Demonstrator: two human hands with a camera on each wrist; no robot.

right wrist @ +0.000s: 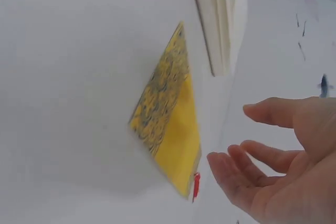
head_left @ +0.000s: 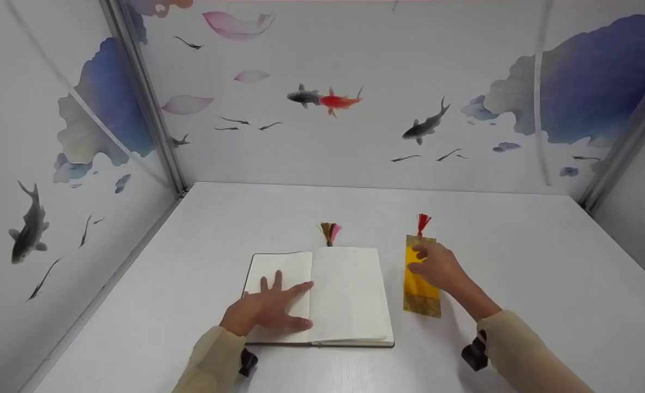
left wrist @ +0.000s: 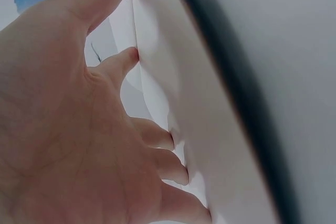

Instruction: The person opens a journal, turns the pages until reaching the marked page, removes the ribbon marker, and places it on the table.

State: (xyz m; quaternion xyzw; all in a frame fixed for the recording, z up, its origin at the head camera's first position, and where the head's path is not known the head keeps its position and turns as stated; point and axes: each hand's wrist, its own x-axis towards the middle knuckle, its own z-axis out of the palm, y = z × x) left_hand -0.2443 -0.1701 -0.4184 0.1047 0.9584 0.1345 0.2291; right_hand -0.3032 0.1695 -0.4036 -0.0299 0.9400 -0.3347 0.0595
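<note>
Bookmark [head_left: 418, 289], yellow with a red tassel [head_left: 423, 224], lies on the white table [head_left: 186, 267] just right of your open notebook [head_left: 350, 295]. Your right hand [head_left: 437, 266] hovers over it, loosely curved, gripping nothing, kinda blocking part of it. Your left hand [head_left: 270, 308] is spread on the left page [head_left: 296, 266], also empty; brown-and-pink tassels [head_left: 329, 232] stick out up top.

A notebook [head_left: 350, 295] lies open, its pages seemingly blank, a green-and-pink tassel [head_left: 329, 233] at its top edge; just right lies a yellow bookmark [head_left: 419, 288], dark-patterned at its near end, with a red tassel [head_left: 423, 222].
</note>
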